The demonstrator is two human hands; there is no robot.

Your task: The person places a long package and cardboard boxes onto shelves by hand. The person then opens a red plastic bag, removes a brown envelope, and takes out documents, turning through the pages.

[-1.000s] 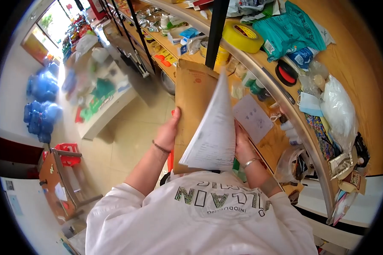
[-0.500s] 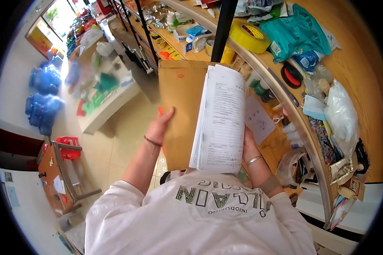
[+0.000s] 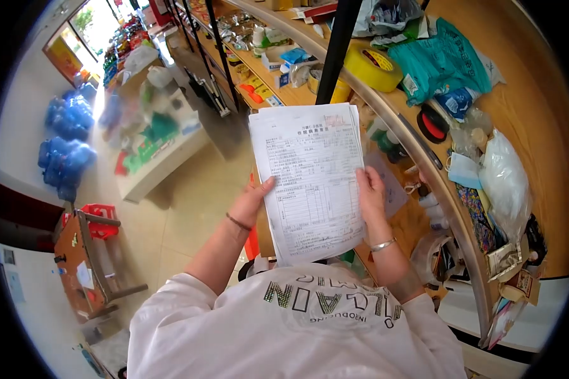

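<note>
A stack of printed paper sheets is held up in front of my chest, with a form and a faint red stamp on the top page. My left hand grips its left edge, thumb on the front and fingers behind. On the right edge, my right hand has the same kind of hold, its fingers mostly hidden. A bit of the brown envelope shows behind the sheets at the lower left; the rest is covered. Close to it hangs an orange strip.
A curved wooden counter with a metal rim runs along the right, bearing yellow tape, a teal bag and a clear plastic bag. Shelves below hold small goods. On the left are a white counter and a brown table.
The sheets now lie flat and face me, covering most of the brown envelope. My left hand has moved from the envelope's edge to the sheets' left edge; my right thumb now shows on the front.
</note>
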